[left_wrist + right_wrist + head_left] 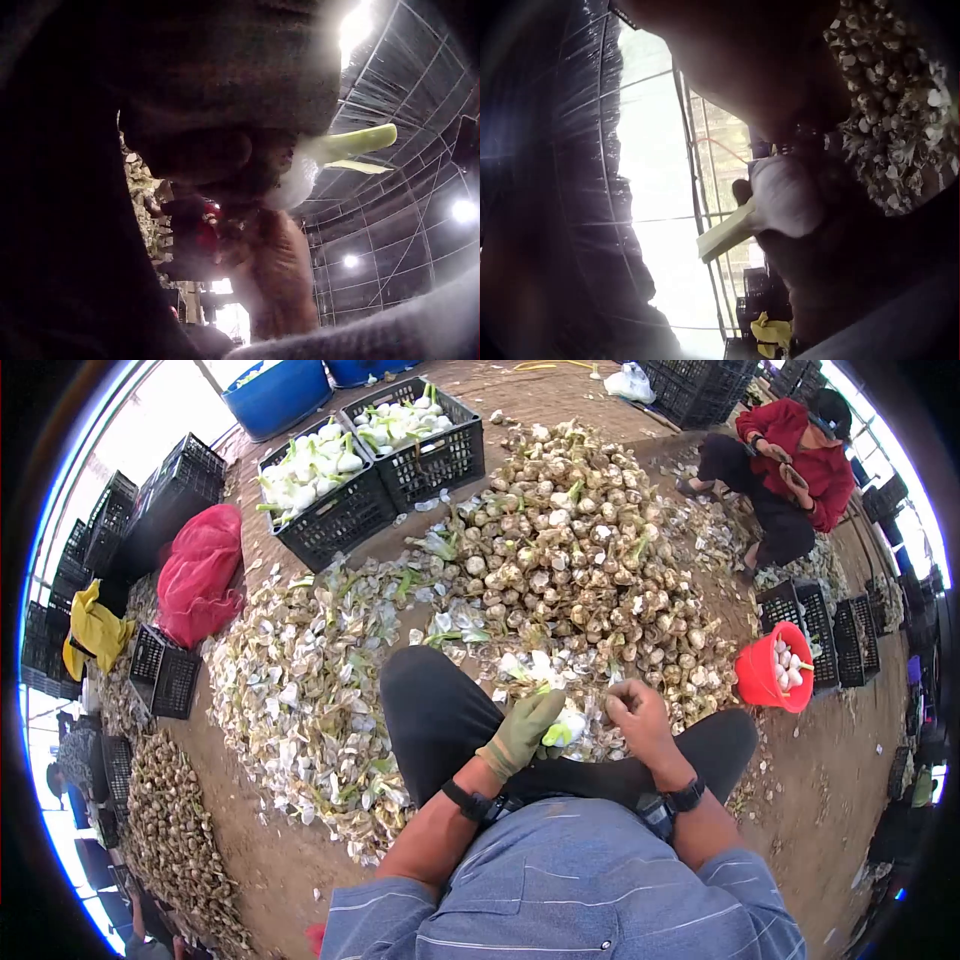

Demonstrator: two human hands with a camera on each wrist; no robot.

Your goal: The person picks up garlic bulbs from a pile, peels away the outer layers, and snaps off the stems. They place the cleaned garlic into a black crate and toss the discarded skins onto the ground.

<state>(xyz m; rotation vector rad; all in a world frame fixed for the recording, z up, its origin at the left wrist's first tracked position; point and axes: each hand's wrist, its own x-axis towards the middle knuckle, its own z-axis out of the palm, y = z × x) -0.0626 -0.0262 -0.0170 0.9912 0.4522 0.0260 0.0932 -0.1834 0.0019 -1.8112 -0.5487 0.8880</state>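
Observation:
A peeled white garlic bulb with a short green stem (566,728) is held in the gloved left hand (524,732), over the lap. The bare right hand (641,722) is just right of the bulb, thumb and forefinger bent close together; whether a scrap lies between them cannot be made out. In the left wrist view the bulb (298,180) shows its stem pointing right, with the dark left hand (202,142) around it. The right wrist view shows the bulb (787,196) from its other side, stem toward lower left.
A heap of unpeeled garlic (590,550) lies ahead, with loose skins (300,690) at the left. Two black crates (335,515) of peeled garlic stand at the back left. A red bucket (757,672) with bulbs is at the right; beyond it sits another person (815,470).

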